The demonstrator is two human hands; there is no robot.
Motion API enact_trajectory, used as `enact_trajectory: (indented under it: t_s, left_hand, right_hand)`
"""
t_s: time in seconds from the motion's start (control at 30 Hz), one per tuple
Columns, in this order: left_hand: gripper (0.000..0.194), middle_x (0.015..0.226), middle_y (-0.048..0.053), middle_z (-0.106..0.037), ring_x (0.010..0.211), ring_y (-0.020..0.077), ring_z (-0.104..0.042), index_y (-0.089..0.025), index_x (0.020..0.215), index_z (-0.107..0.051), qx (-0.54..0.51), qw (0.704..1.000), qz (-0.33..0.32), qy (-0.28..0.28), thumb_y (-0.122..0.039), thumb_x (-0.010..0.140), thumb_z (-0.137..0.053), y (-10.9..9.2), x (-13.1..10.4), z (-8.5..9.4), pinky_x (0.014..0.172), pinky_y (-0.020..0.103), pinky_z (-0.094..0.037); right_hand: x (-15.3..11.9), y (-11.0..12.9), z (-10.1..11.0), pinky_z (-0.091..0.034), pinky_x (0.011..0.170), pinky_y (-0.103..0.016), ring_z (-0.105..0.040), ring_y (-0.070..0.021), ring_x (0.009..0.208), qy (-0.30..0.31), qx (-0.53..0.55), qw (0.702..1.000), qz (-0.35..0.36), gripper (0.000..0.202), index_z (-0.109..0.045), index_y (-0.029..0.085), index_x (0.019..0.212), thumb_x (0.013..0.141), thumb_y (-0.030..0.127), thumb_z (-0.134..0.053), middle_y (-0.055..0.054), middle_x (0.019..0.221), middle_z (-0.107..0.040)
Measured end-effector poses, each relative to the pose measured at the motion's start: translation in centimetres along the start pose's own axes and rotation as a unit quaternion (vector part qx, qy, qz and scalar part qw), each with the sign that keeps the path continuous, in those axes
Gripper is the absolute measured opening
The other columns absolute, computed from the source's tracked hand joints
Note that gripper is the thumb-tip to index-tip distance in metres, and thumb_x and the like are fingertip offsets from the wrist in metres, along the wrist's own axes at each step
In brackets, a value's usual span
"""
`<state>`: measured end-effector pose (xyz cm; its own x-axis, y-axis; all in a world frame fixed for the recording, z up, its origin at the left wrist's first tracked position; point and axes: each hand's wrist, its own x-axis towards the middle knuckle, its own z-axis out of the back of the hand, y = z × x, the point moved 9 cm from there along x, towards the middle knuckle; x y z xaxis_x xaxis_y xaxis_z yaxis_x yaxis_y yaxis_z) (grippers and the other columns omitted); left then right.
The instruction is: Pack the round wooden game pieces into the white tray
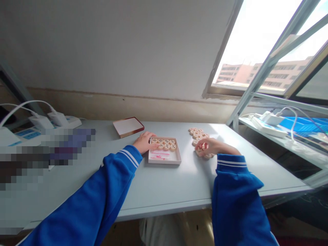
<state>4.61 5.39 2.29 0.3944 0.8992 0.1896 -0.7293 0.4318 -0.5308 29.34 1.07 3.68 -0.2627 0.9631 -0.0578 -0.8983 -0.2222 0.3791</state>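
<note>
Left hand [145, 141] lies flat at the far-left corner of the small box [164, 151], fingers spread over the pieces, gripping nothing. Right hand [206, 147] is curled round a wooden disc [201, 147] at centre-right. Inside the box, two rows of round pieces [165, 144] fill the far end; the near half looks unfilled. A loose pile of discs [197, 133] remains above the right hand. The box's long axis runs away from the person. Its lid [128, 126] sits upper left on the table [153, 188].
</note>
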Motion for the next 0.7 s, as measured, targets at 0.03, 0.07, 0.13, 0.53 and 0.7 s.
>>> enact_trajectory:
  t_s: [0.03,0.07,0.13,0.53,0.7]
  left_hand:
    - [0.043,0.097,0.006,-0.051,0.098,0.0244,-0.047,-0.018,0.1,-0.054,0.001,1.0,0.0,-0.002,-0.044,0.065,-0.056,0.0,0.0,0.0,0.086,0.036,-0.038]
    - [0.043,0.097,0.006,-0.051,0.098,0.0244,-0.047,-0.019,0.099,-0.054,0.001,1.0,-0.001,-0.004,-0.044,0.065,-0.056,0.0,0.0,0.0,0.085,0.036,-0.038]
    - [0.042,0.097,0.005,-0.051,0.097,0.0241,-0.047,-0.02,0.099,-0.055,0.0,1.0,-0.004,-0.009,-0.044,0.064,-0.056,0.1,0.0,0.0,0.085,0.036,-0.038]
    - [0.038,0.1,0.007,-0.052,0.101,0.0237,-0.047,-0.018,0.1,-0.055,0.004,1.0,0.0,-0.001,-0.039,0.068,-0.054,0.0,0.1,-0.1,0.09,0.037,-0.036]
    - [0.029,0.1,0.006,-0.055,0.1,0.0201,-0.048,-0.019,0.097,-0.057,-0.009,1.0,-0.016,0.004,-0.033,0.077,-0.041,0.5,0.6,-0.3,0.091,0.036,-0.036]
  right_hand:
    - [0.0,0.1,-0.3,-0.044,0.058,-0.024,-0.057,-0.0151,0.064,0.016,0.013,1.0,0.009,0.017,-0.067,0.019,0.071,0.054,0.022,-0.066,0.0,0.066,-0.063]
    - [0.0,0.3,-0.5,-0.044,0.058,-0.025,-0.057,-0.0151,0.065,0.035,0.025,0.999,0.015,0.017,-0.067,0.018,0.072,0.054,0.021,-0.065,-0.001,0.068,-0.063]
    - [-0.2,0.5,-0.4,-0.044,0.061,-0.026,-0.057,-0.0156,0.066,0.044,0.024,0.999,0.01,0.016,-0.066,0.018,0.07,0.055,0.019,-0.065,-0.002,0.069,-0.063]
    - [1.1,15.2,-1.5,-0.04,0.063,-0.022,-0.053,-0.0113,0.07,-0.037,0.091,0.963,0.251,0.019,-0.062,0.02,0.088,0.072,0.031,-0.059,0.0,0.078,-0.06]
    - [1.9,18.5,-3.8,-0.038,0.065,-0.021,-0.055,-0.011,0.072,-0.066,0.025,0.954,0.291,0.011,-0.062,0.02,0.083,0.074,0.018,-0.056,-0.001,0.083,-0.063]
